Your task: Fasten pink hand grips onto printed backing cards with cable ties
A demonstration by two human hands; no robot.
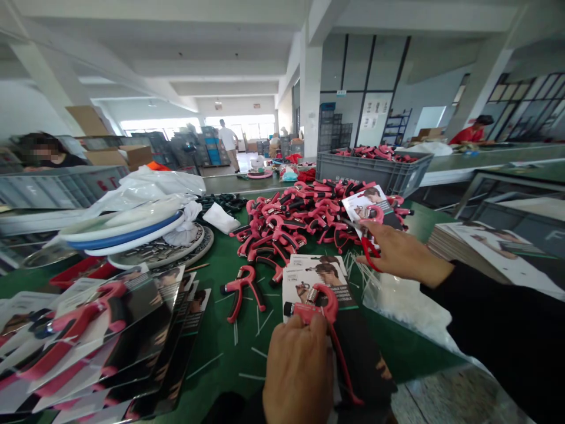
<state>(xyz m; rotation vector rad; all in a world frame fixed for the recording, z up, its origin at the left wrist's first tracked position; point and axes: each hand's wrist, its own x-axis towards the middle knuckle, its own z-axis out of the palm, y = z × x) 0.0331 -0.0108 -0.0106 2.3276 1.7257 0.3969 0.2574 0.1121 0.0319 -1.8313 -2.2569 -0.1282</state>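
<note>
My left hand point(298, 368) is closed on a pink-and-black hand grip strengthener point(325, 300), which lies on a printed backing card point(353, 330) near the table's front edge. My right hand point(404, 253) is closed round red-handled scissors point(371, 252), held farther back and to the right. Just beyond its fingers, another printed card point(359, 206) with a pink grip on it rests against a large heap of loose grip strengtheners point(304, 212). One single grip strengthener point(242, 291) lies left of my left hand. Thin white plastic ties point(263, 323) are scattered on the green tabletop.
Carded grips point(101, 335) are stacked at left, below round trays point(150, 235). Blank-backed cards point(477, 250) and a clear plastic bag point(406, 303) lie at right. A grey crate point(375, 171) holds more grips behind the heap. Several other people are farther off.
</note>
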